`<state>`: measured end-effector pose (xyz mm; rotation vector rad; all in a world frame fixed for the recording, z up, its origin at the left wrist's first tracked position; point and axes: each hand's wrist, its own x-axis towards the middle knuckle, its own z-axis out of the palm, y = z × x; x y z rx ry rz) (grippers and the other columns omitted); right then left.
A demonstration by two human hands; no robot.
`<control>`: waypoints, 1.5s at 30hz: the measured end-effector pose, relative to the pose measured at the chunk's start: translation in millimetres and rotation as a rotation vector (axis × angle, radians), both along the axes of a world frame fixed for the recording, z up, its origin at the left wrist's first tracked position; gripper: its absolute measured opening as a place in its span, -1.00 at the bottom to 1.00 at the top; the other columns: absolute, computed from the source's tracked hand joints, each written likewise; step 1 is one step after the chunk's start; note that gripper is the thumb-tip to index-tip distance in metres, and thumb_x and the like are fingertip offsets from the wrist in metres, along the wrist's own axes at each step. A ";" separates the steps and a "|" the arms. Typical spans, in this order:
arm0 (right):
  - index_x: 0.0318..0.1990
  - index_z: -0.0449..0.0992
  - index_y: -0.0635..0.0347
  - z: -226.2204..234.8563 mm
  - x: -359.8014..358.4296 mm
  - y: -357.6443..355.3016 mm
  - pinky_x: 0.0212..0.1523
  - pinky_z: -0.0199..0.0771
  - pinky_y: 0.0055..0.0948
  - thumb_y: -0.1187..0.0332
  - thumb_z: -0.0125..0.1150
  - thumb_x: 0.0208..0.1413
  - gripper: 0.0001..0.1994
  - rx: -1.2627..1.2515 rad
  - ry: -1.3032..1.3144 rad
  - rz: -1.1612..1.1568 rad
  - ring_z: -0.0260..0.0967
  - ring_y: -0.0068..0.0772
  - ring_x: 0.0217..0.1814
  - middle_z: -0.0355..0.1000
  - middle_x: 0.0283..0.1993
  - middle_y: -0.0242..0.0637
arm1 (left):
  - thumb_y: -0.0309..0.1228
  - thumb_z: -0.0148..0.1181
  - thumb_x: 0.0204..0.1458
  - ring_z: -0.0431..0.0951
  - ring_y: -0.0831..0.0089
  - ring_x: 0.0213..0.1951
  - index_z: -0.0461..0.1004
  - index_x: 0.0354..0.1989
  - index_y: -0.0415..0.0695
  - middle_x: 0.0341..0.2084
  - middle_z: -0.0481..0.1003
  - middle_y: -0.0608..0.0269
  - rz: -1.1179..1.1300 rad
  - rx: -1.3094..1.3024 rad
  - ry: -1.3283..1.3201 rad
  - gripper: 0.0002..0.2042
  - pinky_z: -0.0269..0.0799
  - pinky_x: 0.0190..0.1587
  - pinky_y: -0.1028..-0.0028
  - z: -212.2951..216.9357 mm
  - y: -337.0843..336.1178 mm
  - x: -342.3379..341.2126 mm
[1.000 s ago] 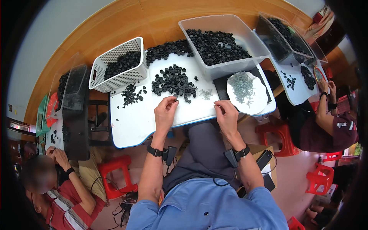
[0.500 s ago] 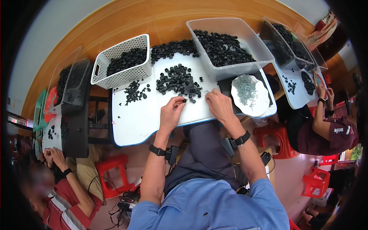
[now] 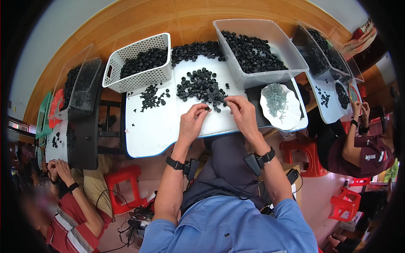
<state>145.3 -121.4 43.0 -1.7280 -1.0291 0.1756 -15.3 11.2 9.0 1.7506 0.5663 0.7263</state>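
Observation:
My left hand [image 3: 192, 123] is closed, pinching a small black round cap [image 3: 207, 108] between thumb and fingertips, just in front of the pile. Close by on the right, my right hand [image 3: 244, 116] has its thumb and fingers pressed together at the pile's right edge. Whatever sits in that pinch is too small to make out. A loose pile of black caps [image 3: 198, 86] lies on the white table [image 3: 149, 137] beyond both hands. To the right, a white scallop-edged plate [image 3: 291, 120] bears a heap of small clear, greenish pieces [image 3: 276, 100].
Behind the pile stand a white perforated basket [image 3: 137, 80] and a clear plastic tub [image 3: 274, 76], both holding black parts. Smaller black pieces [image 3: 152, 98] lie left of the pile. Co-workers sit at tables on both sides, near red stools [image 3: 124, 189].
The view has shifted slightly. My right fingertips have come a little left, to the edge of the pile. My left hand keeps its pinch on the black cap.

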 end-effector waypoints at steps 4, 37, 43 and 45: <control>-0.17 0.68 0.32 -8.5 -11.6 14.3 -0.39 0.48 -0.59 0.51 0.30 0.23 -0.90 0.075 0.544 0.039 0.50 -0.65 -0.40 0.60 -0.31 -0.36 | -0.54 0.26 0.24 0.72 0.43 -0.08 0.55 0.02 -0.33 -0.21 0.72 0.08 -0.017 -0.029 0.049 -0.78 0.60 0.01 0.47 4.1 -0.9 0.1; -0.21 0.70 0.28 -35.3 -37.5 27.5 -0.35 0.49 -0.55 0.56 0.38 0.12 -0.91 0.162 0.554 0.013 0.49 -0.61 -0.37 0.62 -0.29 -0.31 | -0.51 0.38 0.11 0.77 0.33 -0.16 0.57 -0.03 -0.25 -0.27 0.72 0.11 -0.007 0.148 0.087 -0.74 0.63 -0.13 0.46 7.5 -3.6 0.0; -0.22 0.70 0.30 -38.9 -34.5 29.4 -0.35 0.49 -0.56 0.56 0.39 0.11 -0.91 0.225 0.313 0.038 0.50 -0.60 -0.35 0.61 -0.29 -0.30 | -0.53 0.35 0.13 0.77 0.31 -0.18 0.56 -0.03 -0.25 -0.28 0.71 0.09 0.004 0.194 0.084 -0.75 0.63 -0.14 0.42 6.4 -4.3 1.3; -0.22 0.70 0.30 -35.2 -35.9 28.8 -0.35 0.48 -0.56 0.56 0.39 0.11 -0.91 0.244 0.242 0.041 0.49 -0.60 -0.35 0.60 -0.28 -0.30 | -0.52 0.36 0.13 0.77 0.31 -0.18 0.56 -0.03 -0.25 -0.28 0.71 0.09 0.007 0.192 0.079 -0.75 0.63 -0.14 0.42 5.2 -4.4 0.9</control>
